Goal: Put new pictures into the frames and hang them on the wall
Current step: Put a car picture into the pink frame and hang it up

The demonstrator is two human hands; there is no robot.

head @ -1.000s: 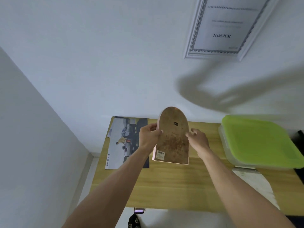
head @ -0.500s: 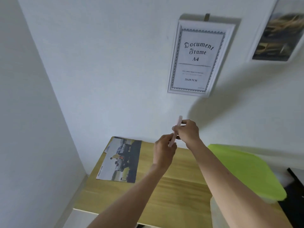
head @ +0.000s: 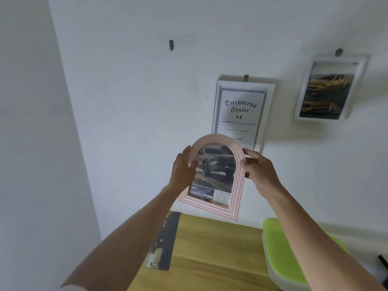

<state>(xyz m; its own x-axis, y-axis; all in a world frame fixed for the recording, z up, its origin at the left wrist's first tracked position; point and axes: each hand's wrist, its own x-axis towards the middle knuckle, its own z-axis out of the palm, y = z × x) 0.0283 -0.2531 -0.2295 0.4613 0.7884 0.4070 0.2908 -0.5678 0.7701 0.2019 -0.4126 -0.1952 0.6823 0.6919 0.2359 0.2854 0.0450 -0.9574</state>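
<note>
1. Pink arched frame (head: 216, 179) now faces the camera, car picture visible; 0.5 s ago it was edge-on. Held in the air before the wall (head: 130, 101), above the tabletop (head: 216, 248).
2. Left hand (head: 183, 171) grip closed on its left edge, right hand (head: 261, 173) on its right.
3. Bare hook (head: 171, 45) now in view, upper left.

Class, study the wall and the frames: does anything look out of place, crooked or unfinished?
The white document frame holds only its stock "Document Frame A4" insert, no new picture. An empty hook sits upper left. The pink arched frame, tilted, is in both hands, unhung.
</note>
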